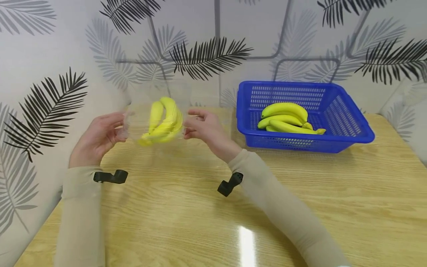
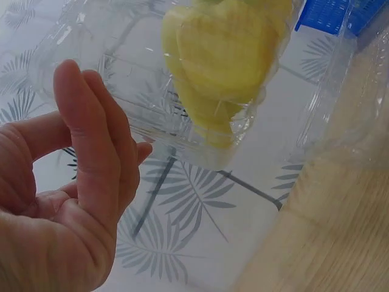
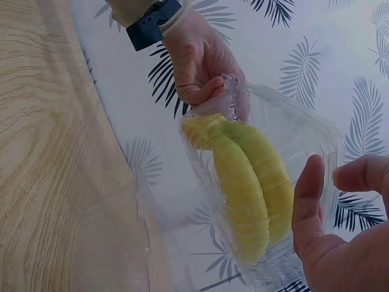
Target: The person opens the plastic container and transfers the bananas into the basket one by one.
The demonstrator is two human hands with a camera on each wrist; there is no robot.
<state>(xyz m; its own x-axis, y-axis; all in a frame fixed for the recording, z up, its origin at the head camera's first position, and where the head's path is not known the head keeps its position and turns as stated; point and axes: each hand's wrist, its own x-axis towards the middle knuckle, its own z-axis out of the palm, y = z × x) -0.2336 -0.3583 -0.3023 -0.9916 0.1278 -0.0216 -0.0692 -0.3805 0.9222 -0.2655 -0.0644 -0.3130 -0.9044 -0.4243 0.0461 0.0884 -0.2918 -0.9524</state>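
Note:
A clear plastic container (image 1: pixel 137 124) with a bunch of yellow bananas (image 1: pixel 171 122) inside is held up between both hands at the left of the table. My left hand (image 1: pixel 100 135) grips its left end, and in the right wrist view the thumb and fingers of that hand (image 3: pixel 203 73) close on a corner of the plastic. On the opposite side, my right hand (image 1: pixel 208 129) pinches the rim, which runs between thumb and fingertips in the right wrist view. Through the ribbed wall (image 3: pixel 282 115), the bananas show with their stems toward my left hand.
To the right, a blue plastic basket (image 1: pixel 287 138) with several bananas (image 1: pixel 283 111) stands on the wooden table (image 1: pixel 166 207). More clear plastic (image 2: pixel 322 103) lies on the table near the held container. A leaf-patterned wall covering (image 1: pixel 213 22) rises behind.

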